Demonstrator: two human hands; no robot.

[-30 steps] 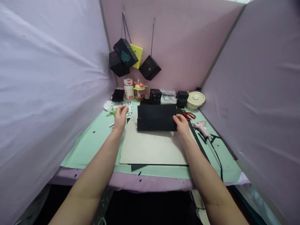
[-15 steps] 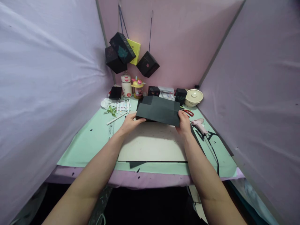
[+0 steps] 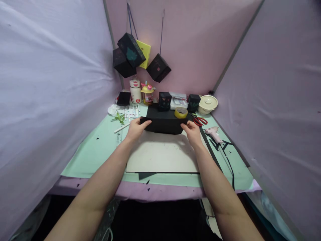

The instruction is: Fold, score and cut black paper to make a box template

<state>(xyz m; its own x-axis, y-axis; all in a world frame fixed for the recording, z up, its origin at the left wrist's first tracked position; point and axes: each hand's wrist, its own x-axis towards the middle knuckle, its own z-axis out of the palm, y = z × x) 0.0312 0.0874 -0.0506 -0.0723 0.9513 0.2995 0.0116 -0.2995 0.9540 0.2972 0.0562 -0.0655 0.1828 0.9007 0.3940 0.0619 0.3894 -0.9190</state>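
A piece of black cardstock (image 3: 164, 126) is held between my two hands, its near face tipped steeply toward me above a white board (image 3: 163, 157). My left hand (image 3: 136, 129) pinches its left end, thumb in front and fingers behind. At the right end, my right hand (image 3: 192, 130) grips it the same way. Behind it lies more black card (image 3: 157, 113), with a roll of yellow tape (image 3: 181, 112) on top. Red-handled scissors (image 3: 200, 121) lie just beyond my right hand.
A pink glue gun (image 3: 213, 132) with a black cord lies at the right near black scraps. Markers (image 3: 131, 112), a leafy sprig (image 3: 119, 117), a white bottle (image 3: 135, 91), a yellow-lidded jar (image 3: 147, 95) and a lidded bowl (image 3: 207, 104) stand along the back. Black boxes (image 3: 158, 68) hang above.
The cardstock has tilted from nearly flat to steep, with its broad top face turned out of sight. My right hand has shifted slightly left. The tape roll and black card behind have come into view.
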